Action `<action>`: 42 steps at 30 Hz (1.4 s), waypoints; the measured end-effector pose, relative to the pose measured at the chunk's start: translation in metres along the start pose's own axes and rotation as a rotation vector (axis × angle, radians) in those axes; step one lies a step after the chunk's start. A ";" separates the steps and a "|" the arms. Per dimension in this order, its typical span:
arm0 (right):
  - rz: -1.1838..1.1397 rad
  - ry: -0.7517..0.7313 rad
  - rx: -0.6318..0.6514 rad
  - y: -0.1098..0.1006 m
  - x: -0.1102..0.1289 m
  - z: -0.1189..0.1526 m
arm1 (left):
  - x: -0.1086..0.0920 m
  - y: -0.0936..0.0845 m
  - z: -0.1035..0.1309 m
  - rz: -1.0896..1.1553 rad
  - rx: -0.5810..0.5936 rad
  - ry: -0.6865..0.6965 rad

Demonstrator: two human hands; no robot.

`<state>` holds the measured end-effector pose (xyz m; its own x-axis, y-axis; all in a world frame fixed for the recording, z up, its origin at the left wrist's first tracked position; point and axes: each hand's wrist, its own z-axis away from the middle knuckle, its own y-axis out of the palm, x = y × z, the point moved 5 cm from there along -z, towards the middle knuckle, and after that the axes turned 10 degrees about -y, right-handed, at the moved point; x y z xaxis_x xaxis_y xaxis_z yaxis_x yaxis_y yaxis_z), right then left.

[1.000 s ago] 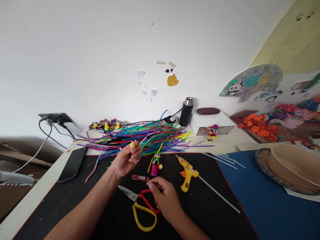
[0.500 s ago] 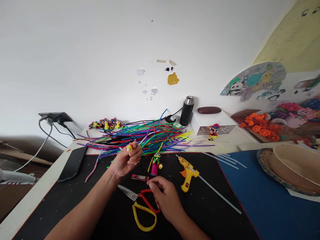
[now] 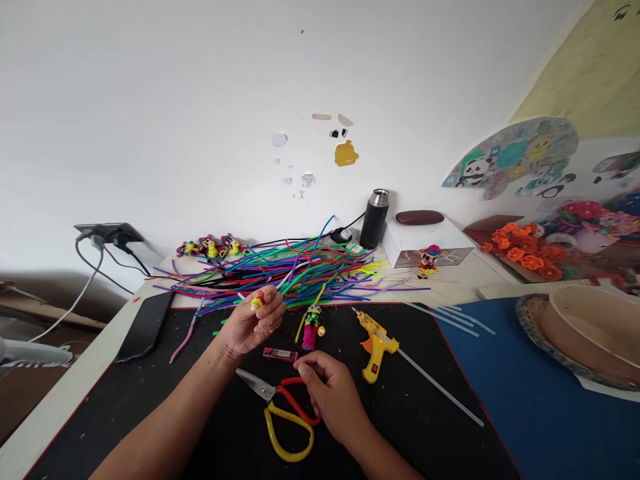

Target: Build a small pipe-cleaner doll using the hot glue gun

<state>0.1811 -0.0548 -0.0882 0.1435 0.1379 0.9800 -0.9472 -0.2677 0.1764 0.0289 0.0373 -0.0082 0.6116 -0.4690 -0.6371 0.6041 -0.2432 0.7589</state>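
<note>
White wall behind; black mat (image 3: 150,413) on counter. Left hand (image 3: 250,323) pinches small yellow bead (image 3: 257,304) w/ fingertips, above mat. Right hand (image 3: 327,393) loosely curled, holding nothing, beside scissors (image 3: 283,410). Best to keep pinch steady, bead facing up.

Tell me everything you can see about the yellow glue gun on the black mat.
The glue gun is yellow, plastic-looking, with a small red switch on its handle. It lies on its side on the black mat, nozzle pointing up-left. A clear glue stick extends from its back toward the lower right. No hand touches it; the right hand is nearest.
</note>
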 end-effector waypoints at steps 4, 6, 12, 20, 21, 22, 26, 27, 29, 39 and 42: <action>-0.025 -0.012 -0.024 0.000 0.006 0.000 | 0.004 -0.003 -0.002 -0.281 -0.174 -0.025; -0.041 -0.027 -0.039 -0.001 0.011 0.000 | 0.007 -0.005 -0.002 -0.414 -0.257 -0.040; -0.072 -0.114 -0.092 -0.013 0.034 -0.005 | 0.020 -0.005 0.008 -0.553 -0.313 -0.126; -0.110 -0.128 -0.103 -0.015 0.045 -0.012 | 0.031 -0.004 0.020 -0.715 -0.368 -0.196; -0.107 -0.126 -0.101 -0.014 0.045 -0.012 | 0.031 -0.003 0.020 -0.726 -0.371 -0.193; -0.104 -0.125 -0.100 -0.013 0.045 -0.012 | 0.031 -0.002 0.021 -0.736 -0.368 -0.190; -0.096 -0.120 -0.096 -0.009 0.045 -0.013 | 0.033 0.000 0.023 -0.725 -0.332 -0.188; -0.096 -0.119 -0.092 -0.009 0.045 -0.013 | 0.034 0.000 0.024 -0.700 -0.321 -0.188; -0.100 -0.117 -0.085 -0.008 0.045 -0.013 | 0.035 -0.002 0.025 -0.636 -0.305 -0.186; -0.095 -0.087 -0.098 -0.010 0.041 -0.012 | 0.033 -0.008 0.029 -0.593 -0.298 -0.204; -0.087 -0.087 -0.098 -0.010 0.041 -0.011 | 0.034 -0.010 0.029 -0.615 -0.302 -0.217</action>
<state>0.1930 -0.0358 -0.0509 0.2468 0.0722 0.9664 -0.9528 -0.1636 0.2556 0.0291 -0.0012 -0.0338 0.0184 -0.4881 -0.8726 0.9409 -0.2867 0.1802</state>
